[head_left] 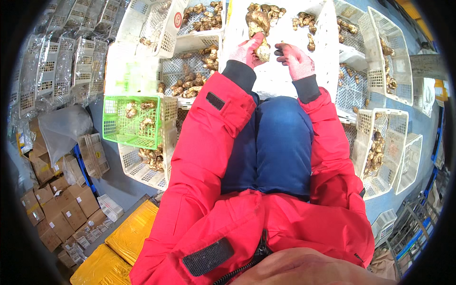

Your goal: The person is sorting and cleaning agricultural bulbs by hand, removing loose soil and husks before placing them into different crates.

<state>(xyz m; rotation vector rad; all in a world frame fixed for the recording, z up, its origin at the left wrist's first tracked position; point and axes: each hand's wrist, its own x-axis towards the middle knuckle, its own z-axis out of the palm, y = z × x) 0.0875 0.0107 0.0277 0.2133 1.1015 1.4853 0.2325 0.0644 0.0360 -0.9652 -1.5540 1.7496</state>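
My left hand (pixel 244 51), in a pink glove, is closed round a large mushroom. This mushroom (pixel 262 50) has a thick pale stem pointing toward me and seems to join a brown cap at its far end. Just right of the stem is my right hand (pixel 295 61), in a pink glove with dark fingertips. Its fingers are bent and slightly apart, with nothing visible in them. Both hands are over a white work surface (pixel 273 85) in front of my knees. More brown mushrooms (pixel 304 21) lie at its far side.
White plastic crates (pixel 190 45) with mushrooms flank me on the left, beside a green basket (pixel 132 126). More white crates (pixel 380 152) stand on the right. Cardboard boxes (pixel 71 209) and yellow-wrapped packages (pixel 128 232) are at the lower left. Stacked wrapped crates (pixel 66 61) line the far left.
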